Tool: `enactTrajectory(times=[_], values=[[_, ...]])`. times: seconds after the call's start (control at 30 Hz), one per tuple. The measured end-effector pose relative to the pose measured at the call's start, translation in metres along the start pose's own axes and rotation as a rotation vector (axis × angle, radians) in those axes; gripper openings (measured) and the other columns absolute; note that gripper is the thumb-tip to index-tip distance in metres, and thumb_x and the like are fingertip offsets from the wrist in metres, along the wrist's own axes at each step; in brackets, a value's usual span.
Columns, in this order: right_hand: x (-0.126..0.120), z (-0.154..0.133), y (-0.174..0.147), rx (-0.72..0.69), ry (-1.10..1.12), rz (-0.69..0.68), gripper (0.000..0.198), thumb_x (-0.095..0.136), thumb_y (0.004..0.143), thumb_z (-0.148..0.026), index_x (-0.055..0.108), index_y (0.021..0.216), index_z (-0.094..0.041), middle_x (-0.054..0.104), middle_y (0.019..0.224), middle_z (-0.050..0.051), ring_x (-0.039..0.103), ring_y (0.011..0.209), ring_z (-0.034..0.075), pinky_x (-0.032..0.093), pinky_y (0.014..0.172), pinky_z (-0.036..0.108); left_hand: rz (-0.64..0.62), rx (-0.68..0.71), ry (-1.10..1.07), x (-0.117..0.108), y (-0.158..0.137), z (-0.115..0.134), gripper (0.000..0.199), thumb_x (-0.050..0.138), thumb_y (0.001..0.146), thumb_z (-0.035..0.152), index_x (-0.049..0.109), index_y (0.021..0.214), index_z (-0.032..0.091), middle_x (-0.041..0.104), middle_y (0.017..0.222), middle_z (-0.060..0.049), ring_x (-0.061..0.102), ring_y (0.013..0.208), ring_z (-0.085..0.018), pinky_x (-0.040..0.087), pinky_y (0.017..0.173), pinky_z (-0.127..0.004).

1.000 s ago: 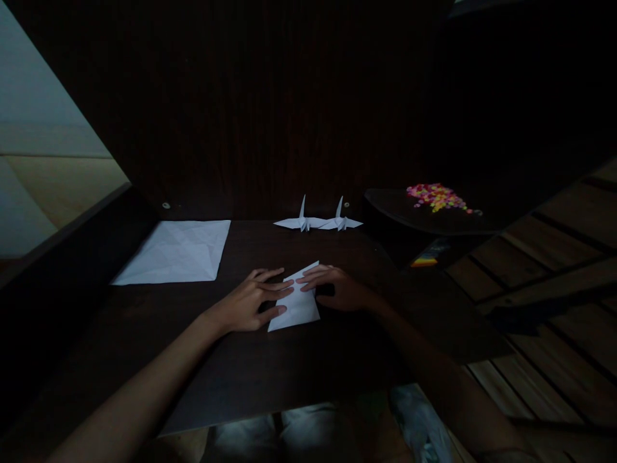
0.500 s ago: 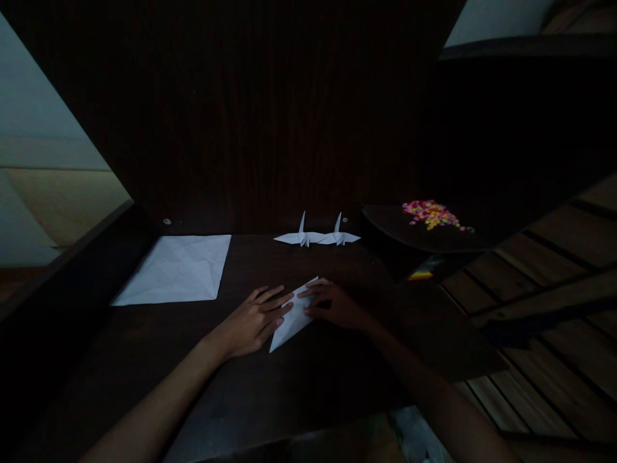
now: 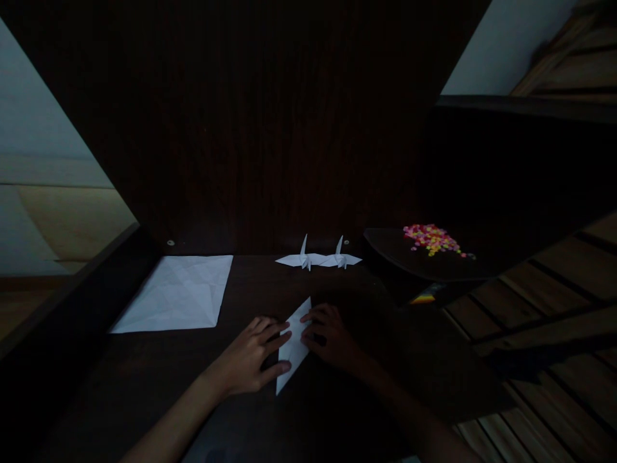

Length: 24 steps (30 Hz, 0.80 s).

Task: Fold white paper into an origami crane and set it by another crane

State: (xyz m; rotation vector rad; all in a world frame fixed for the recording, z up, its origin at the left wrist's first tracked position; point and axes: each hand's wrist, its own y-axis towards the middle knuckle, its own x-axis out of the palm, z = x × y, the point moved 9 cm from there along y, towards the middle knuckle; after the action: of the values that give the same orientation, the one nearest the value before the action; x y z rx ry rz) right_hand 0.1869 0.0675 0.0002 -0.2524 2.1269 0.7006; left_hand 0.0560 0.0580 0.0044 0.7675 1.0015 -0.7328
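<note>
A small white folded paper (image 3: 292, 350), pointed at both ends like a narrow diamond, lies slantwise on the dark tabletop between both hands. My left hand (image 3: 255, 354) rests against its left side, fingers spread, with the index fingertip and thumb on the paper. At the right edge, the bent fingers and thumb of my right hand (image 3: 332, 337) grip the folded paper; shadow partly hides this hand. Beyond it stands a pair of white origami cranes (image 3: 318, 260), joined at a wing, with necks pointing up.
A creased white paper sheet (image 3: 178, 292) lies at the back left of the tabletop (image 3: 250, 283). On a rounded side shelf (image 3: 385, 247) at right sits a pile of small colourful pieces (image 3: 431, 239). A dark upright panel (image 3: 270, 128) rises behind, and a low side board (image 3: 72, 289) borders the left.
The view has tilted up, so everything appears lower. The folded paper now stands more upright in the view. My left thumb has spread away from the fingers, down along the paper.
</note>
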Motion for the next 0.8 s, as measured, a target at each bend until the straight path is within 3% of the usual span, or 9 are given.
enactTrajectory(times=[0.17, 0.37, 0.47, 0.63, 0.8], values=[[0.003, -0.002, -0.001, -0.018, -0.057, 0.028, 0.011, 0.061, 0.085, -0.020, 0.071, 0.088, -0.023, 0.070, 0.104, 0.006, 0.054, 0.100, 0.024, 0.042, 0.085, 0.046, 0.021, -0.072, 0.074, 0.004, -0.001, -0.001, 0.060, 0.062, 0.080, 0.050, 0.053, 0.131, 0.019, 0.061, 0.115, -0.014, 0.053, 0.108, -0.032, 0.041, 0.096, -0.052], [0.006, -0.003, -0.003, -0.039, -0.045, -0.029, 0.015, 0.069, 0.079, -0.032, 0.071, 0.092, -0.024, 0.069, 0.109, 0.006, 0.053, 0.105, 0.025, 0.042, 0.088, 0.047, 0.103, -0.091, 0.090, 0.003, -0.003, -0.001, 0.042, 0.056, 0.087, 0.044, 0.061, 0.121, 0.020, 0.061, 0.116, -0.013, 0.055, 0.108, -0.031, 0.044, 0.094, -0.052], [0.007, 0.000, -0.004, -0.021, -0.038, -0.009, 0.017, 0.070, 0.079, -0.035, 0.071, 0.091, -0.024, 0.068, 0.112, 0.006, 0.054, 0.104, 0.026, 0.044, 0.086, 0.046, 0.109, -0.058, 0.043, 0.001, -0.002, 0.001, 0.034, 0.053, 0.090, 0.036, 0.062, 0.119, 0.020, 0.061, 0.121, -0.012, 0.056, 0.112, -0.029, 0.046, 0.097, -0.048], [0.010, 0.000, -0.004, -0.037, -0.064, 0.036, 0.015, 0.069, 0.080, -0.036, 0.071, 0.089, -0.024, 0.069, 0.111, 0.005, 0.054, 0.107, 0.024, 0.044, 0.088, 0.045, 0.115, 0.020, 0.027, 0.008, -0.003, 0.003, 0.039, 0.051, 0.093, 0.033, 0.055, 0.129, 0.019, 0.051, 0.139, -0.012, 0.045, 0.130, -0.028, 0.044, 0.105, -0.046], [0.011, -0.011, -0.003, -0.121, -0.120, 0.051, 0.011, 0.059, 0.088, -0.025, 0.070, 0.087, -0.024, 0.072, 0.105, 0.004, 0.059, 0.102, 0.022, 0.045, 0.086, 0.043, 0.107, 0.051, 0.043, 0.015, -0.001, 0.001, 0.039, 0.046, 0.096, 0.032, 0.052, 0.132, 0.018, 0.055, 0.135, -0.011, 0.050, 0.127, -0.022, 0.042, 0.108, -0.043]])
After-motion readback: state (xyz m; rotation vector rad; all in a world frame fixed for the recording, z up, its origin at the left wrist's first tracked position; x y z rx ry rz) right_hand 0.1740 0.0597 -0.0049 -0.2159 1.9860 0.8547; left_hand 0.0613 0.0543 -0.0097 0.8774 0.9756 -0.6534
